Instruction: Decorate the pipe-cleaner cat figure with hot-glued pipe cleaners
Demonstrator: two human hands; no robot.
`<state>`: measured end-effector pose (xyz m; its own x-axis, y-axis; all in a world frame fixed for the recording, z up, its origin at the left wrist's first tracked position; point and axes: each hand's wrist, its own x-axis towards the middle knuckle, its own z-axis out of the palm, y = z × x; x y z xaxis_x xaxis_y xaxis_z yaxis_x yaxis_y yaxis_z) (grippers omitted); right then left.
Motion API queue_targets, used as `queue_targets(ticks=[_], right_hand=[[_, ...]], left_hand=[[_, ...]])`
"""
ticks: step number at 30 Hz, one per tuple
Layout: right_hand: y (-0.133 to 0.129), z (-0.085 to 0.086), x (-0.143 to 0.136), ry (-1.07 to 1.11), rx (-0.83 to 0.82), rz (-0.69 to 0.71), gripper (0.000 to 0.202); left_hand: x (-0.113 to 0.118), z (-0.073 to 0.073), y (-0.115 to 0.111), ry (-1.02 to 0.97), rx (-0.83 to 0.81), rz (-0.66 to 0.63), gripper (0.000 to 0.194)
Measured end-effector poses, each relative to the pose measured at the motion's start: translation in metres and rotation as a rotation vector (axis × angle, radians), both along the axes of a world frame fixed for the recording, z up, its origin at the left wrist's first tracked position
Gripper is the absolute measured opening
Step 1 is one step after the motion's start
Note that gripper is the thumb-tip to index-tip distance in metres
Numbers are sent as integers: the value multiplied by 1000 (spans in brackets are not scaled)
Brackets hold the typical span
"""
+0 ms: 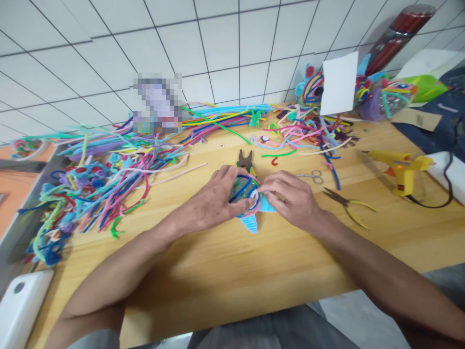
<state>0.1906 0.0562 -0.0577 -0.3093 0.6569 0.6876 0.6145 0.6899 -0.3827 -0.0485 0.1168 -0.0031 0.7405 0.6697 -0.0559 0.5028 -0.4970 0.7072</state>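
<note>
A clear rounded craft figure [242, 190], wound with blue and pink pipe cleaners and bearing light-blue fins, lies on the wooden table in front of me. My left hand [214, 201] wraps round its left side, with the thumb pressing near a white ring on its front. The fingertips of my right hand [290, 196] are pinched together at the figure's right edge, on what looks like a thin pipe cleaner end, partly hidden. Just behind the figure, pliers [245, 159] with dark jaws lie partly covered by my left hand.
Bundles of pipe cleaners [134, 169] spread over the left and back. Small scissors [314, 176], yellow-handled pliers [350, 203] and a yellow glue gun [401, 169] lie to the right. Finished-looking figures [312, 89] and a white card [339, 82] stand at the back right against the tiled wall.
</note>
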Motion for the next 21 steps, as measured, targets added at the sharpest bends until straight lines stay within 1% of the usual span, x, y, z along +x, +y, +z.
queue_targets(ticks=[4,11,15,21], right_hand=[[0,-1,1,-16,34,11,24],[-1,0,1,-37,54,17,25],[-2,0,1,-51,54,6,25],[-3,0,0,-65,67,-13,25]], left_hand=[[0,1,0,-4,-8,1,48],[0,11,0,18,-84,-5,44],[0,10,-1,10,-46,-16,48],[-1,10,-1,12,-46,-54,44]])
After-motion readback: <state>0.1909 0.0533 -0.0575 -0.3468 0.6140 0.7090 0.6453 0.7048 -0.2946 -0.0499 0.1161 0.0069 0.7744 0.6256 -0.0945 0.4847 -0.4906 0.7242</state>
